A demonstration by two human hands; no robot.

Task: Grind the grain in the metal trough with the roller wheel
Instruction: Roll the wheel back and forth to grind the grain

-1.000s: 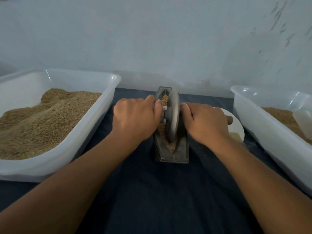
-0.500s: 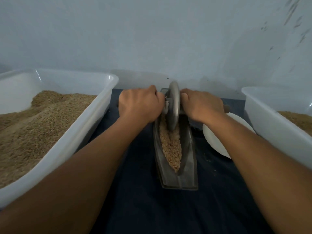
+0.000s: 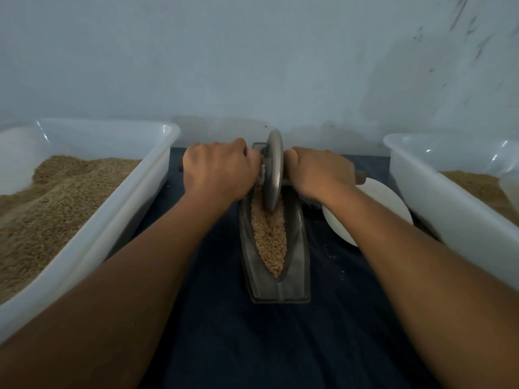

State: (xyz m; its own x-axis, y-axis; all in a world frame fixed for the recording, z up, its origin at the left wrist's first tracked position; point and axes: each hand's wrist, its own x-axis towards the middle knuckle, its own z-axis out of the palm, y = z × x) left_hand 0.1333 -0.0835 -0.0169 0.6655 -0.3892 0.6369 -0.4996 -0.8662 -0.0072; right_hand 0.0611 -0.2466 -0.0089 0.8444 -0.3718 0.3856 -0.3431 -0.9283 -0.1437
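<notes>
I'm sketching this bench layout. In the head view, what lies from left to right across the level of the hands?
Left tub → left hand → roller wheel → right hand → white plate → right tub.

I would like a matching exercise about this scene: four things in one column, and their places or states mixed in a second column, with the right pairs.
Things:
1. roller wheel
2. left tub
3. white plate
4. grain in the trough

Places or states:
A. partly hidden under the right forearm
B. upright at the far end of the metal trough
C. spread along the channel, nearer than the wheel
D. holding a big heap of grain

Pairs: 1-B, 2-D, 3-A, 4-C
</notes>
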